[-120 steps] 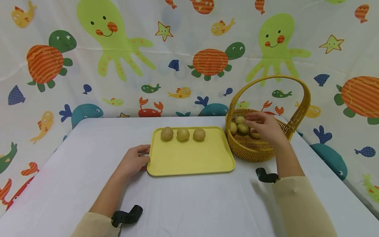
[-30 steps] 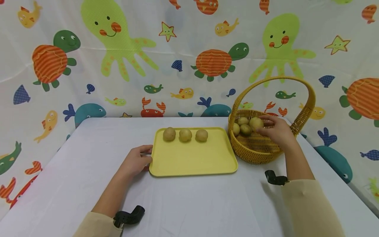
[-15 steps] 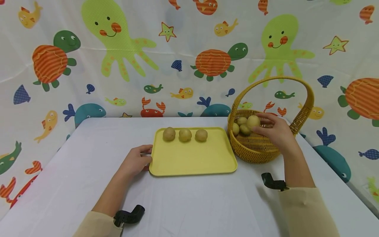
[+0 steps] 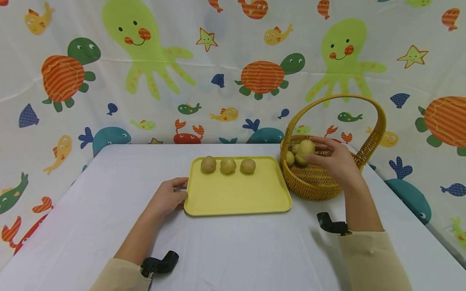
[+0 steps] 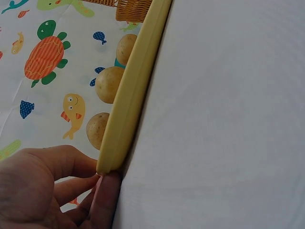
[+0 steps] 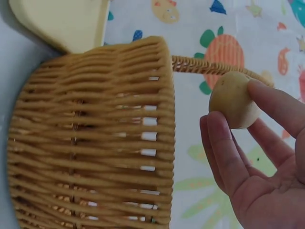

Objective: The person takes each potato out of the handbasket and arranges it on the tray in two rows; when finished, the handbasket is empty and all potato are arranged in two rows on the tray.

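Observation:
My right hand [image 4: 335, 159] pinches a potato [image 4: 307, 147] between thumb and fingertips above the wicker basket [image 4: 309, 193]. In the right wrist view the held potato [image 6: 233, 101] shows beyond the basket's rim. Other potatoes [image 4: 290, 158] lie at the basket's left side, partly covered by the held one. My left hand [image 4: 168, 197] holds the left edge of the yellow tray [image 4: 236, 198]; the left wrist view shows its digits against the tray's corner [image 5: 112, 157]. Three potatoes stand in a row along the tray's far side, the middle potato [image 4: 227, 165] between two others.
A tall arched basket handle [image 4: 380, 117] rises over the basket, which stands close to the tray's right edge. Both rest on a white-covered table [image 4: 233, 250]. Behind hangs a cloth [image 4: 225, 48] printed with sea animals. Each wrist carries a black camera mount [image 4: 160, 264].
Four seconds ago my right hand reached into the basket. It then took up a potato, and over the last second moved it slightly left and up. My left hand stays at the tray.

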### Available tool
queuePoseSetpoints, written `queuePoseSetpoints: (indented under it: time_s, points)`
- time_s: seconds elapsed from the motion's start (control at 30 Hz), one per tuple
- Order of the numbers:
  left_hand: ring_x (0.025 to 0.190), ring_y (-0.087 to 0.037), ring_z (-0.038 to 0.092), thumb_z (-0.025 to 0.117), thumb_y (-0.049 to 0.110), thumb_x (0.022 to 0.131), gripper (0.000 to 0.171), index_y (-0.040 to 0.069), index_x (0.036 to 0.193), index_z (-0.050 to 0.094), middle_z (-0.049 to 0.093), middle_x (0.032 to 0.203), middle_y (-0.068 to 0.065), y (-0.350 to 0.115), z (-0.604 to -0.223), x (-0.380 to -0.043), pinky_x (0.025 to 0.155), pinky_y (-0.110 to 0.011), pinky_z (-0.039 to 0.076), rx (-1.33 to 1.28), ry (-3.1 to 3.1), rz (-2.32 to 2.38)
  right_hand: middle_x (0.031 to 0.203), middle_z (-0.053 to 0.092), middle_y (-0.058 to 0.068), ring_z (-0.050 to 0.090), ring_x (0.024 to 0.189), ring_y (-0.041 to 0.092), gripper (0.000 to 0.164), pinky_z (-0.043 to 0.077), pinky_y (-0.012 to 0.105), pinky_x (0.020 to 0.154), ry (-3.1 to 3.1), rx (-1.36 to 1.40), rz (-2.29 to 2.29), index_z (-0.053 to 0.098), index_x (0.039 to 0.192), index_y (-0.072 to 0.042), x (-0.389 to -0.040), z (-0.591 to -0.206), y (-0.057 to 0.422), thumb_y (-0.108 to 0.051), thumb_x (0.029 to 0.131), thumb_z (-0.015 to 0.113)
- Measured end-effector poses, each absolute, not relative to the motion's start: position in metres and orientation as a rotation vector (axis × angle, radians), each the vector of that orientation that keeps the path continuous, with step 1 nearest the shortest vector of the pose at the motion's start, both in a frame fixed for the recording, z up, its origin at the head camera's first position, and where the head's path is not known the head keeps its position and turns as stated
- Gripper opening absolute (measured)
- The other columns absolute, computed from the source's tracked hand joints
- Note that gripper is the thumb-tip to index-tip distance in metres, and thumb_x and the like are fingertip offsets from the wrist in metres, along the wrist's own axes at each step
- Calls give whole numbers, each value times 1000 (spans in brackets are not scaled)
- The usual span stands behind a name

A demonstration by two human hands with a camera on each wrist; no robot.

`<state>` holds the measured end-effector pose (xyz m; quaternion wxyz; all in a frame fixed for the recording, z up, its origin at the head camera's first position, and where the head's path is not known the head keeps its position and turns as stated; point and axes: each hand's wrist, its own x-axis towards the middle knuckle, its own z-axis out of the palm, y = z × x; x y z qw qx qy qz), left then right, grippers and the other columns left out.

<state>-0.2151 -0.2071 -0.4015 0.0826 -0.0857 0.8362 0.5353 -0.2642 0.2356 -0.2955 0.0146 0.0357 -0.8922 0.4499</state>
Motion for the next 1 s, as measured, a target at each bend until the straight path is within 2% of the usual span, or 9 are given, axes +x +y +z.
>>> queuePoseSetpoints:
  time_s: [0.67,0.9,1.0]
  points:
    - [99,-23,60,56,0,88,66,2,153,46,53,139,-17,-206,-401,-216,76,-32,62,-268,2492,1600,151,48,17,53,134,37,67,47,51,110,-2715,169,1549,48,156,-23,-261,-297,211,-28,95,75]
    - [101,-25,60,56,0,88,66,3,153,47,53,139,-16,-206,-402,-217,76,-32,62,-304,2491,1597,148,50,16,55,133,35,66,52,33,100,-2714,217,1545,49,154,-23,-263,-298,207,-29,94,76]
    - [101,-25,60,56,0,88,67,3,154,46,53,139,-16,-206,-402,-217,76,-32,62,-304,2498,1590,147,51,16,55,131,35,65,52,33,99,-2712,214,1556,51,153,-24,-263,-299,205,-29,94,76]
